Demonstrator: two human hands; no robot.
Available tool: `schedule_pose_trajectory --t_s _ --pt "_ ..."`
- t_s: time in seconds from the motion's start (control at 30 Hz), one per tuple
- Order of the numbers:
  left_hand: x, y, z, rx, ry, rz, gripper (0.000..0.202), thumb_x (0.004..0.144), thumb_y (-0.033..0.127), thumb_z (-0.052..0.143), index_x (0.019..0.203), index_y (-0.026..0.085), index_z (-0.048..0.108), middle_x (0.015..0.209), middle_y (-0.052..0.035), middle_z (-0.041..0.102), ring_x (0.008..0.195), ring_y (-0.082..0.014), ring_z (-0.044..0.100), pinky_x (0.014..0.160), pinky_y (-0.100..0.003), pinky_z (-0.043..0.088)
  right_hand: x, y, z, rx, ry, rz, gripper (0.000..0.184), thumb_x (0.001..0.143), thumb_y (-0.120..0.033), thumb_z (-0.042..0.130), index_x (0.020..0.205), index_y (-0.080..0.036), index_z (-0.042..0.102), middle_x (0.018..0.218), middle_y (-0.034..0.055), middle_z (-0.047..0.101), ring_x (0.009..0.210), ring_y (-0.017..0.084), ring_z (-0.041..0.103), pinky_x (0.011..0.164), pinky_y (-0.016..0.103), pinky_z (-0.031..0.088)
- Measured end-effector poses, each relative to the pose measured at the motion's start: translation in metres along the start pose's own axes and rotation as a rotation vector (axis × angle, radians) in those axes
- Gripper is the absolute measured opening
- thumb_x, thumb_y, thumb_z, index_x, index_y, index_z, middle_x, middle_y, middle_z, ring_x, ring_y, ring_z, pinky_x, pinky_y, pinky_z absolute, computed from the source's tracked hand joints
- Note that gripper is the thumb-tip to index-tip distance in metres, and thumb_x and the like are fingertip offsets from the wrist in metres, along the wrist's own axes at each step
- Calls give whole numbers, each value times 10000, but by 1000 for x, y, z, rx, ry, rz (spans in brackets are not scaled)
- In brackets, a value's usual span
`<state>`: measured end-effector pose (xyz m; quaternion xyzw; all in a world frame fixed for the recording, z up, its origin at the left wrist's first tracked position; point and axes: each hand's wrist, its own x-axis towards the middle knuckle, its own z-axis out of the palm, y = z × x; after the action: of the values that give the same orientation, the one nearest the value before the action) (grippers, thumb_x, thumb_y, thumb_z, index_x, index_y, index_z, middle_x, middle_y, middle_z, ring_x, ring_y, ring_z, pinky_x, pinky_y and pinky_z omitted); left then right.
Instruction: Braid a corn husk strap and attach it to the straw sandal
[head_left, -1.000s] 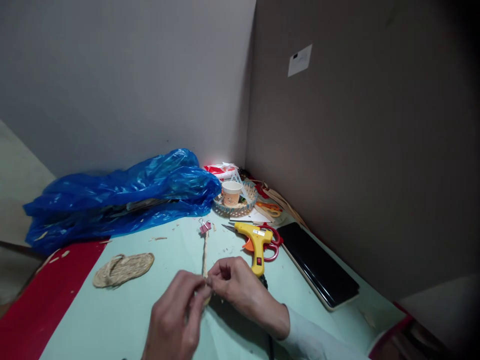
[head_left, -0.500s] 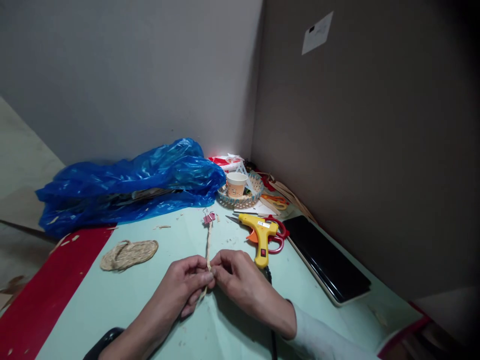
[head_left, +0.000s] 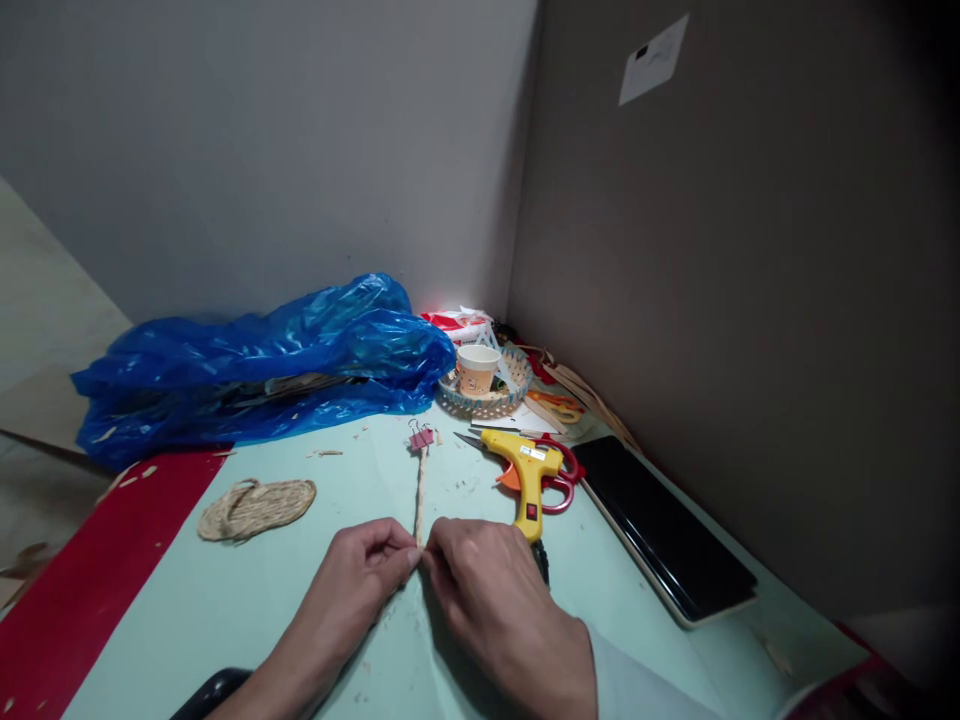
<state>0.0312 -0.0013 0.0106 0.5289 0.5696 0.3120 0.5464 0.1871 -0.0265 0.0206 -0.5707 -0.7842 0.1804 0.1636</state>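
A thin braided straw cord lies on the pale green table, its far end held by a small pink binder clip. My left hand and my right hand meet at the cord's near end, both with fingers pinched shut on the straw. A finished little woven straw sandal rests to the left of my hands. A yellow glue gun sits just right of the cord, lying over red-handled scissors.
A crumpled blue plastic bag fills the back left. A woven basket with a paper cup stands in the corner. A black phone lies along the right wall. A red mat covers the left edge.
My hands have slid slightly nearer along the cord and lowered to the table. The view has shifted a little, so everything sits further right.
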Motion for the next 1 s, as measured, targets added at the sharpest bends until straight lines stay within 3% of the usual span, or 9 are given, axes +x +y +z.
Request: schedule_pose_trajectory --t_s 0.13,0.23,0.33,0.5,0.57,0.63,0.77,0.9,1.0 --pt "0 3 1 -6 27 14 211 612 311 719 565 167 573 494 72 428 508 -93 317 470 -207 230 -4 -6 2 -108 63 -42 140 909 -105 500 872 -209 586 903 42 633 797 222 589 613 335 266" --pt "-1 4 0 -32 1 4 246 609 323 736 558 164 555 533 54 476 548 -99 360 500 -199 274 -5 -8 6 -168 69 -185 155 798 -73 608 902 -185 587 884 53 629 793 231 579 582 328 286" --pt "-2 1 -1 -76 -64 -54 265 677 374 705 609 167 553 498 84 398 472 -72 273 439 -193 193 -6 -4 15 -233 117 -360 247 732 -14 628 926 -162 592 824 56 635 720 219 558 537 322 283" --pt "1 -11 -5 -150 -156 -96 330 749 498 657 714 180 575 419 131 289 381 -47 134 376 -205 89 -4 3 24 -258 207 -454 228 733 3 612 904 -149 616 786 46 649 669 211 566 504 323 268" --pt "4 -14 -8 -177 -180 -92 388 717 552 689 695 187 558 416 132 287 373 -43 141 369 -202 83 -3 2 20 -154 209 -401 153 781 -75 610 905 -162 634 785 39 653 675 209 585 507 323 273" --pt "4 -16 -9 -220 -189 -101 425 684 574 728 680 193 539 439 133 275 390 -41 142 381 -198 80 -1 -1 13 62 232 -243 62 848 -182 586 870 -196 643 783 22 650 698 193 601 551 309 319" --pt "-3 -13 -2 -286 -116 -106 424 666 565 757 743 183 587 496 121 283 442 -50 134 423 -199 92 7 -2 -1 449 228 60 168 913 -337 575 966 -214 676 871 22 680 849 188 617 744 281 397" --pt "-13 -13 10 -285 40 -118 403 649 524 773 817 184 637 546 95 337 482 -64 195 467 -197 122 15 2 -4 628 37 167 248 895 -387 621 841 -167 721 734 20 682 711 152 593 631 233 381" --pt "-17 -13 11 -205 68 -87 361 677 506 744 850 196 681 595 46 496 496 -89 335 467 -200 226 15 3 -1 664 2 194 200 895 -313 617 805 -161 711 704 9 668 690 139 578 604 215 365"
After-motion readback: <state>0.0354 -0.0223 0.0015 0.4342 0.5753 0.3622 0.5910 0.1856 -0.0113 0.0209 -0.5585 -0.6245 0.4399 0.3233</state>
